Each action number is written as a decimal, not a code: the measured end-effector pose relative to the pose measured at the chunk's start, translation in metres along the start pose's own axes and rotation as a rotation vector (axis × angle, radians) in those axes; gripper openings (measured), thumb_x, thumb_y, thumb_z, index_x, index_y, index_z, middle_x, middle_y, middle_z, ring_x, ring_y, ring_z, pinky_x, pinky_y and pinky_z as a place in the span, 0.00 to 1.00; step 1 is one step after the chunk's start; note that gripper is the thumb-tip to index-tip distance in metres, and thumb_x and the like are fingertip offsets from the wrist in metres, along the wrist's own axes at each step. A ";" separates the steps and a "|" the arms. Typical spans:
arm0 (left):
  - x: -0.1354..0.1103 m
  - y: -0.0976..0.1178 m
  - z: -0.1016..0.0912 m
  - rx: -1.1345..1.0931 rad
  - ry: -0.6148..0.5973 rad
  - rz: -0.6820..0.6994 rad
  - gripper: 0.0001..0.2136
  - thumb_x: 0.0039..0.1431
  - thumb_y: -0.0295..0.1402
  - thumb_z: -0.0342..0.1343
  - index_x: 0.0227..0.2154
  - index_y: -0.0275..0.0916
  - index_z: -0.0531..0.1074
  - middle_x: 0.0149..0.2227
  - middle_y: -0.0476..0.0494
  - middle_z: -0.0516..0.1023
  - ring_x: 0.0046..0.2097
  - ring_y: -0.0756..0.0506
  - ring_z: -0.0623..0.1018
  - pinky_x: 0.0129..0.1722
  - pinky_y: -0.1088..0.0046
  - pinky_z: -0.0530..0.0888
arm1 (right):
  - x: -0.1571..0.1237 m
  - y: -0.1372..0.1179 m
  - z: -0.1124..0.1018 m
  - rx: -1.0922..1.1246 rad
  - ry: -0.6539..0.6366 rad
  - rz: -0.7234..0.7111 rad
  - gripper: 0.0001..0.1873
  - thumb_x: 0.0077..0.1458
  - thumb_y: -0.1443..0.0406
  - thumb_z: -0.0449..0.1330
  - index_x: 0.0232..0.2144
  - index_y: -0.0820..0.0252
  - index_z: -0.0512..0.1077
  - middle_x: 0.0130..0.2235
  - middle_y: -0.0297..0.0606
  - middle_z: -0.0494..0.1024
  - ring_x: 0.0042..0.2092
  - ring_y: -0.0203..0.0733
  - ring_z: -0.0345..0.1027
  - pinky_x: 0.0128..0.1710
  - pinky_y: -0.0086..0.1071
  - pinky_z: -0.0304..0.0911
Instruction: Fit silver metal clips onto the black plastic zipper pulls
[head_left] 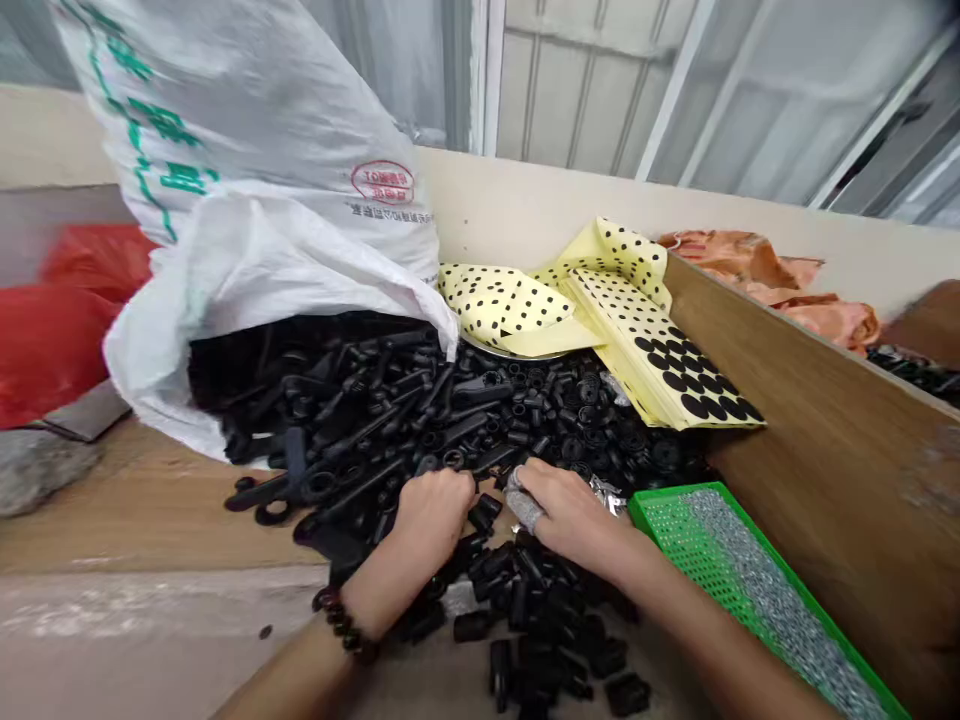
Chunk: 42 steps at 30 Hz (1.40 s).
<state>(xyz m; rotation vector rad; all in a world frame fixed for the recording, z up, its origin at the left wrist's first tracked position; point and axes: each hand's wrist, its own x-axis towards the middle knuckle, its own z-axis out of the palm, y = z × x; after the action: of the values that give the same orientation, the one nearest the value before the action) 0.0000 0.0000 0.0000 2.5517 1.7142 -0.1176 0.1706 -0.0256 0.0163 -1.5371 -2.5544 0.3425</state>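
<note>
A heap of black rubber parts (420,420), long pieces and short sleeves mixed, spreads over the wooden surface. My left hand (435,515) is curled down into the heap, its fingertips hidden among the parts, with a dark bead bracelet (345,622) on the wrist. Close beside it, my right hand (570,520) presses its fingertips on a silvery clump (524,506) of small metal bits. A green mesh tray (720,570) lies just right of my right forearm, holding a layer of small silver pieces.
A white woven sack (247,180) spills the black parts from the back left. Yellow sheets with black dots (645,340) lie on the heap's far side. A wooden board (840,480) walls the right, with an orange bag (772,285) beyond it. A red bag (67,330) and grey stone (37,470) sit left.
</note>
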 end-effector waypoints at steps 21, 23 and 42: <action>0.000 -0.017 -0.002 -0.263 0.211 0.241 0.09 0.60 0.31 0.46 0.38 0.39 0.71 0.35 0.46 0.76 0.37 0.48 0.76 0.37 0.76 0.70 | 0.003 0.008 -0.001 -0.012 0.039 0.034 0.11 0.47 0.76 0.44 0.30 0.57 0.57 0.32 0.35 0.64 0.32 0.38 0.58 0.30 0.29 0.48; 0.003 -0.022 -0.001 -0.245 0.235 0.176 0.10 0.60 0.29 0.45 0.40 0.37 0.70 0.36 0.44 0.75 0.38 0.47 0.76 0.38 0.74 0.70 | 0.002 0.012 -0.004 -0.006 0.050 0.065 0.12 0.44 0.78 0.44 0.29 0.57 0.55 0.31 0.34 0.63 0.31 0.38 0.58 0.30 0.30 0.48; 0.018 0.006 -0.007 -0.162 0.175 0.140 0.07 0.57 0.28 0.48 0.37 0.39 0.70 0.39 0.40 0.70 0.43 0.40 0.69 0.36 0.67 0.70 | -0.001 0.023 -0.009 -0.058 0.086 0.144 0.14 0.36 0.78 0.45 0.27 0.57 0.56 0.32 0.36 0.64 0.33 0.40 0.58 0.32 0.31 0.48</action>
<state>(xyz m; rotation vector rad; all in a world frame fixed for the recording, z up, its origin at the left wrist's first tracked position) 0.0128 0.0150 0.0053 2.6158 1.5192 0.2475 0.1930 -0.0146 0.0190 -1.7224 -2.4157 0.2147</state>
